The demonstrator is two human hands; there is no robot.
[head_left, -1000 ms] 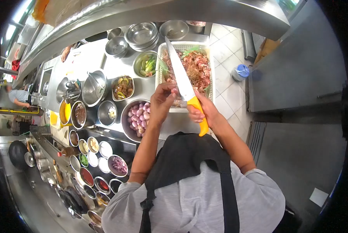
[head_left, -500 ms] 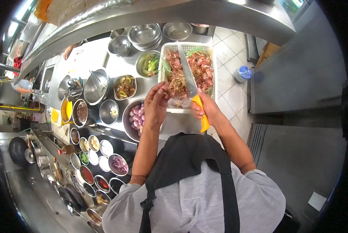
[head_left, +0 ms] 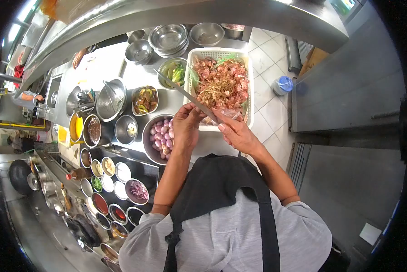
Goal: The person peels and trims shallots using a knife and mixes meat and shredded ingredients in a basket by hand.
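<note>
The knife [head_left: 181,91] shows a long, narrow grey blade, almost edge-on, slanting across the view of green vegetables [head_left: 179,75]. Its hidden handle sits in the closed right hand [head_left: 239,135]; the blade passes beside the left hand [head_left: 187,124], fingers bent inward, their hold unclear.

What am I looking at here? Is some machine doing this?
No machine: those are two bare human hands. Every picture comes from one camera worn on their owner's head, looking forward and down. The right hand holds a knife, slanting up and leftward in view. The left hand is close beside it; whether it grips anything is unclear. On the metal counter sit a white basket of what looks like raw meat and a bowl of purple onions.
</note>
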